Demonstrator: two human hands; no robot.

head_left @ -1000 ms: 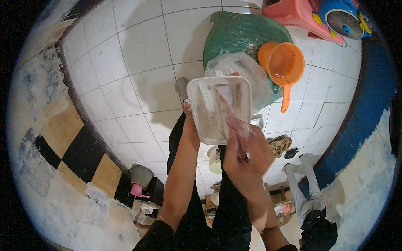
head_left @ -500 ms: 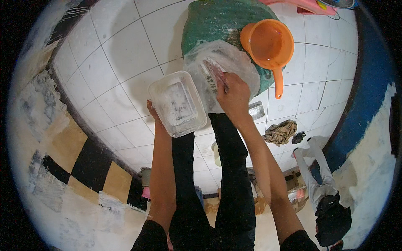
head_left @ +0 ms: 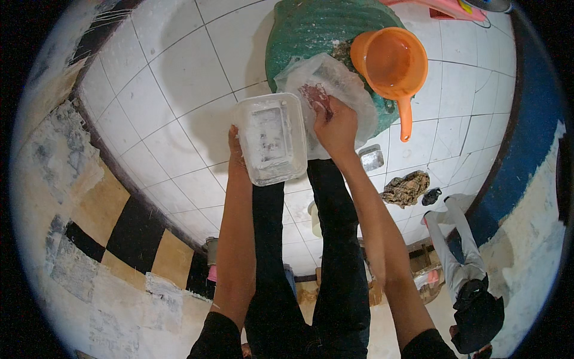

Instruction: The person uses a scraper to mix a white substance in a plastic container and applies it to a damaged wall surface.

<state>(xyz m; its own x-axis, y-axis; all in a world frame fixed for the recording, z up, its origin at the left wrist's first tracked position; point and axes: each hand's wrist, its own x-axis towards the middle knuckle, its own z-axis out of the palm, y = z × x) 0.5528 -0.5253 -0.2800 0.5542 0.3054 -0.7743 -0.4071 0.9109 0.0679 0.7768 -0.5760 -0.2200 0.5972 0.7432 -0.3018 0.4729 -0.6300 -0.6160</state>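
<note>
My left hand (head_left: 235,142) grips the left side of a translucent rectangular plastic container (head_left: 301,128), which has white residue smeared inside. Right beside it, a crumpled clear plastic bag (head_left: 359,116) spreads over the edge of a green mat-like piece (head_left: 299,30). My right hand (head_left: 338,127) reaches over the bag with its fingers bent together. A reddish patch with white specks (head_left: 312,94) shows at the fingertips; what they hold there cannot be made out.
An orange dipper (head_left: 405,116) sits on the green piece. A small clear tray (head_left: 372,158), a crumpled patterned cloth (head_left: 406,189) and a small black item (head_left: 431,196) lie on the tiled floor (head_left: 179,90). Another person (head_left: 472,281) is at the lower right.
The container has shifted right and slightly up and turned straighter, closer to the bag. My right hand has moved slightly right, and the pale printed strip by its fingers no longer shows.
</note>
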